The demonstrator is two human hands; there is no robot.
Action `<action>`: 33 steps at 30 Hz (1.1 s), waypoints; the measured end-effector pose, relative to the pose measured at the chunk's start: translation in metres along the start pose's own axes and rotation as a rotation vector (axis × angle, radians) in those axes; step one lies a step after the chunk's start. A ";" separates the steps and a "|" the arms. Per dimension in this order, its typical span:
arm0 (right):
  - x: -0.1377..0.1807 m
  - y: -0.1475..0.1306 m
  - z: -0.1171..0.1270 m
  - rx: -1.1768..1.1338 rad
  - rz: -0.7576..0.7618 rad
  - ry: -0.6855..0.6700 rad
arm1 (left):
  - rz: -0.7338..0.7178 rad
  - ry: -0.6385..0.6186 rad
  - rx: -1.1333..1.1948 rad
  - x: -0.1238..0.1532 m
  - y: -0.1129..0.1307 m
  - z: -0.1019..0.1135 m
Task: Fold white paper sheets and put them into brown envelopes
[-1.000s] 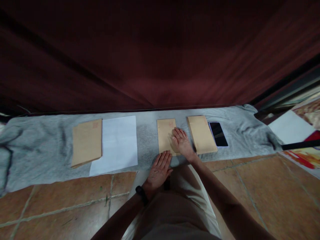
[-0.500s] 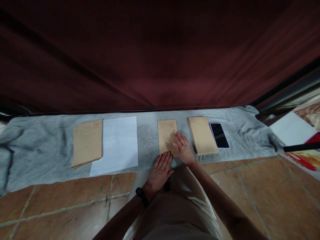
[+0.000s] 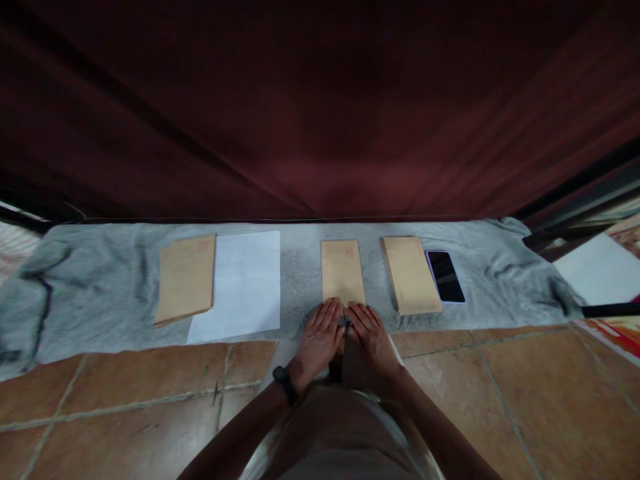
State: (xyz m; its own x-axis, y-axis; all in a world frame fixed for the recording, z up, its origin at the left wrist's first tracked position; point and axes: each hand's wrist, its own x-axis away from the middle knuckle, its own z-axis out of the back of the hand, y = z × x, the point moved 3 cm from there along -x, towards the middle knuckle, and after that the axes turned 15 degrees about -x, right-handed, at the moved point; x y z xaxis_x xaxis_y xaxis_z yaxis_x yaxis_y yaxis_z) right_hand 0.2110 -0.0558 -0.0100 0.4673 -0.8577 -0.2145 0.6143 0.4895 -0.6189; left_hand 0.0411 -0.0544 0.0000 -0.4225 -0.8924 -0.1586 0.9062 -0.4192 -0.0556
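Note:
A brown paper envelope (image 3: 343, 267) with a faint red print near its top right corner lies flat in front of me. My left hand (image 3: 320, 335), with a dark watch (image 3: 283, 379) on the wrist, rests its outstretched fingers on the envelope's near left corner. At the near right corner lies my right hand (image 3: 371, 335), its fingers also straight and flat. Both hands are open, and their fingertips almost meet over the near edge, which they partly cover. To the right is a stack of brown envelopes (image 3: 411, 277).
A phone (image 3: 446, 277) lies beside the right stack. On the left, more brown envelopes (image 3: 186, 280) overlap a white paper sheet (image 3: 247, 283). Everything rests on a grey cloth (image 3: 300, 280). A dark red curtain (image 3: 320, 147) hangs behind, and a tiled floor (image 3: 150, 393) shows in front.
My right hand has slid down from the envelope's right side to its near edge, beside my left hand. My left hand stays at the near left corner. The view has shifted slightly.

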 end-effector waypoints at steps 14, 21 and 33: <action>-0.001 -0.002 0.001 0.005 0.004 0.030 | 0.171 0.020 0.009 -0.056 -0.032 -0.015; 0.001 -0.002 0.000 -0.014 0.013 0.040 | 0.222 0.041 0.009 -0.080 -0.051 -0.020; -0.012 0.007 0.002 0.109 -0.233 0.325 | 0.240 0.050 0.025 -0.041 -0.024 -0.011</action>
State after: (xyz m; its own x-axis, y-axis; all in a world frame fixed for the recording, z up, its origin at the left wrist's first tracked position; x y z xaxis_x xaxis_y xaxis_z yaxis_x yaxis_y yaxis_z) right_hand 0.2107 -0.0417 -0.0106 0.0934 -0.9439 -0.3167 0.7521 0.2754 -0.5988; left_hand 0.0369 -0.0059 -0.0027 -0.1928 -0.9579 -0.2129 0.9796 -0.2003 0.0141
